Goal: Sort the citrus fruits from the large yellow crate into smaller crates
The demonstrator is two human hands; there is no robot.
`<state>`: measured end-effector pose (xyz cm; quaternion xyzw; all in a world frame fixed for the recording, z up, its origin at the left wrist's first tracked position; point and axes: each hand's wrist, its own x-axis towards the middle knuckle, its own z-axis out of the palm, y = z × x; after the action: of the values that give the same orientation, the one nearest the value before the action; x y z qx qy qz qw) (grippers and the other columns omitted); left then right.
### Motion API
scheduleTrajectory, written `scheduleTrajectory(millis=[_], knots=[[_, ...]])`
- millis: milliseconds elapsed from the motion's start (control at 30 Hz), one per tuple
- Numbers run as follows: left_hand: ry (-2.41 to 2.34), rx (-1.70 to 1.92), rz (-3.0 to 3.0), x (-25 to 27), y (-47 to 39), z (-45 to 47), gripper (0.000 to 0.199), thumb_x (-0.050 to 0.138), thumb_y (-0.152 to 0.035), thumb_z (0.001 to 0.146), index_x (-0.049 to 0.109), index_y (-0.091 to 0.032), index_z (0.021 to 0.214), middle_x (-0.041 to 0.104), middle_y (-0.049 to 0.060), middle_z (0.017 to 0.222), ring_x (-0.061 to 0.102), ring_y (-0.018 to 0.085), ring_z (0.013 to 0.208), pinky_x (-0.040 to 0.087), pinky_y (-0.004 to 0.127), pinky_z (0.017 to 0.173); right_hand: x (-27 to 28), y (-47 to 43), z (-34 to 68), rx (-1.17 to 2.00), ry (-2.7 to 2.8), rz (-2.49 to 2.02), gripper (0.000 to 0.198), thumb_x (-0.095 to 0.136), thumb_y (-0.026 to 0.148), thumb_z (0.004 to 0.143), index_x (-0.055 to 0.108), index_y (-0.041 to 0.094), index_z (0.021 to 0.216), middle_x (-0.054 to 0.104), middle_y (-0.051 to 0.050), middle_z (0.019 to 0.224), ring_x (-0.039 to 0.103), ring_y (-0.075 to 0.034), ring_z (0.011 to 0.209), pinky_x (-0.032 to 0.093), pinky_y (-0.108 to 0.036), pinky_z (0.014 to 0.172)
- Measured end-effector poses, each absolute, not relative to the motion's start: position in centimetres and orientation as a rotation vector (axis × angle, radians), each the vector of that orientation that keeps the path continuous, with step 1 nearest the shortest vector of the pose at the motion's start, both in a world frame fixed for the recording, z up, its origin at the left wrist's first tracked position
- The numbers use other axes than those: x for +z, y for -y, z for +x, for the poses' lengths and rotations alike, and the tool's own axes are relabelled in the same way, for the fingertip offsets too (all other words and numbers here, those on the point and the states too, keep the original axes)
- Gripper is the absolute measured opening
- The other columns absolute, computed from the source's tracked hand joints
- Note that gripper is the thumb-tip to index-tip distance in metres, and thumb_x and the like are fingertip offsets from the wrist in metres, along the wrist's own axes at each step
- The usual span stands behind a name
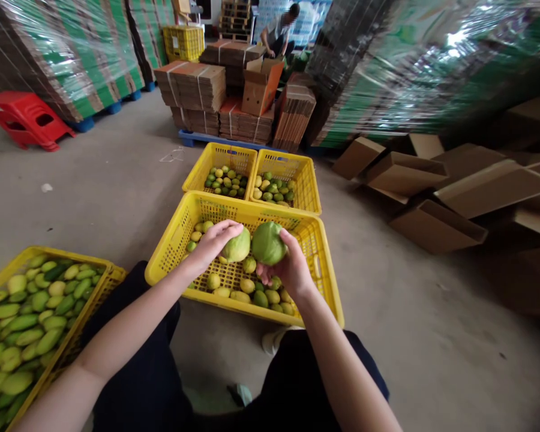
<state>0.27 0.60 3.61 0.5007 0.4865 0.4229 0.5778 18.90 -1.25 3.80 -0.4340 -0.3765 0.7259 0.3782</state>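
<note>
My left hand (213, 245) is closed round a light yellow-green fruit (237, 245), its fingers over the top and side. My right hand (292, 267) grips a darker green, lumpy fruit (268, 243), thumb on its right side and fingers beneath. They look like lemons or guavas; I cannot tell which. Both are held up side by side, almost touching, above a large yellow crate (328, 270). On that crate's slotted bottom lie several smaller-looking yellow and green fruits (247, 285), mostly along the near side and in the left corner.
Two yellow crates (253, 174) with more fruits stand just beyond. At my left, another crate (110, 264) is full of long green-yellow fruits (27, 321). Empty cardboard boxes (436, 228) lie right. Behind are flattened cartons (198, 87), a red stool (27, 120) and a crouching person (276, 36).
</note>
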Motion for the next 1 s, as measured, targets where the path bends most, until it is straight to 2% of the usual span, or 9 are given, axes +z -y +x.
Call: scheduleTrajectory(millis=[167, 300, 367, 467, 600, 767, 900, 1000], knots=[[-1.068, 1.209, 1.167, 3.5, -0.7, 0.5, 0.033, 0.070, -0.049, 0.078, 0.072, -0.022, 0.096, 0.073, 0.004, 0.091, 0.065, 0.017, 0.085, 0.051, 0.024, 0.069, 4.3, 1.3, 18.5, 1.900, 1.006, -1.042, 0.060, 0.058, 0.079, 0.069, 0.064, 0.020, 0.068, 0.064, -0.005, 0.047, 0.052, -0.016, 0.035, 0.035, -0.028, 0.036], [-0.932, 1.402, 1.156, 3.0, -1.3, 0.4, 0.039, 0.075, -0.047, 0.078, 0.073, -0.025, 0.110, 0.072, 0.006, 0.118, 0.066, 0.020, 0.106, 0.053, 0.029, 0.089, 4.5, 1.4, 18.3, 1.829, 1.031, -1.025, 0.053, 0.064, 0.075, 0.071, 0.063, 0.021, 0.070, 0.063, -0.003, 0.047, 0.054, -0.017, 0.038, 0.037, -0.028, 0.037], [-0.842, 1.418, 1.183, 2.9, -1.7, 0.1, 0.046, 0.082, -0.043, 0.073, 0.071, -0.027, 0.115, 0.069, 0.006, 0.127, 0.065, 0.021, 0.109, 0.054, 0.031, 0.093, 4.7, 1.5, 18.4, 1.675, 1.059, -1.061, 0.046, 0.071, 0.068, 0.071, 0.063, 0.023, 0.076, 0.065, -0.002, 0.055, 0.056, -0.017, 0.042, 0.041, -0.029, 0.039], [-0.754, 1.415, 1.302, 2.9, -2.0, -0.4, 0.057, 0.090, -0.034, 0.064, 0.069, -0.026, 0.116, 0.070, 0.007, 0.125, 0.066, 0.022, 0.107, 0.055, 0.033, 0.091, 5.0, 1.5, 18.9, 1.334, 1.185, -1.132, 0.044, 0.086, 0.049, 0.063, 0.064, 0.025, 0.093, 0.072, 0.000, 0.076, 0.062, -0.018, 0.057, 0.050, -0.030, 0.050], [-0.752, 1.459, 1.531, 3.2, -1.6, -0.8, 0.053, 0.090, -0.022, 0.066, 0.067, -0.025, 0.115, 0.069, 0.008, 0.124, 0.065, 0.024, 0.113, 0.054, 0.036, 0.096, 4.6, 1.4, 19.3, 0.981, 1.404, -1.189, 0.062, 0.090, 0.033, 0.059, 0.062, 0.028, 0.114, 0.073, -0.002, 0.101, 0.068, -0.022, 0.081, 0.058, -0.036, 0.069], [-0.778, 1.490, 1.735, 3.5, -0.8, -0.7, 0.045, 0.086, -0.018, 0.071, 0.068, -0.025, 0.112, 0.069, 0.009, 0.123, 0.063, 0.027, 0.121, 0.047, 0.043, 0.108, 3.2, 1.4, 19.0, 0.679, 1.476, -1.189, 0.062, 0.085, 0.030, 0.066, 0.058, 0.030, 0.121, 0.066, -0.004, 0.118, 0.068, -0.023, 0.095, 0.059, -0.040, 0.080], [-0.767, 1.491, 1.732, 3.6, -0.8, -0.8, 0.044, 0.085, -0.018, 0.072, 0.068, -0.025, 0.111, 0.069, 0.010, 0.124, 0.063, 0.027, 0.121, 0.047, 0.045, 0.107, 2.7, 1.2, 18.9, 0.621, 1.495, -1.165, 0.060, 0.085, 0.029, 0.068, 0.058, 0.031, 0.122, 0.064, -0.004, 0.120, 0.066, -0.026, 0.104, 0.058, -0.045, 0.088], [-0.775, 1.492, 1.682, 3.8, -0.9, -0.9, 0.047, 0.088, -0.017, 0.068, 0.069, -0.025, 0.110, 0.068, 0.009, 0.123, 0.062, 0.027, 0.120, 0.048, 0.043, 0.106, 2.9, 1.3, 18.7, 0.600, 1.427, -1.122, 0.064, 0.089, 0.030, 0.064, 0.061, 0.031, 0.121, 0.059, -0.006, 0.127, 0.060, -0.029, 0.116, 0.056, -0.048, 0.094]])
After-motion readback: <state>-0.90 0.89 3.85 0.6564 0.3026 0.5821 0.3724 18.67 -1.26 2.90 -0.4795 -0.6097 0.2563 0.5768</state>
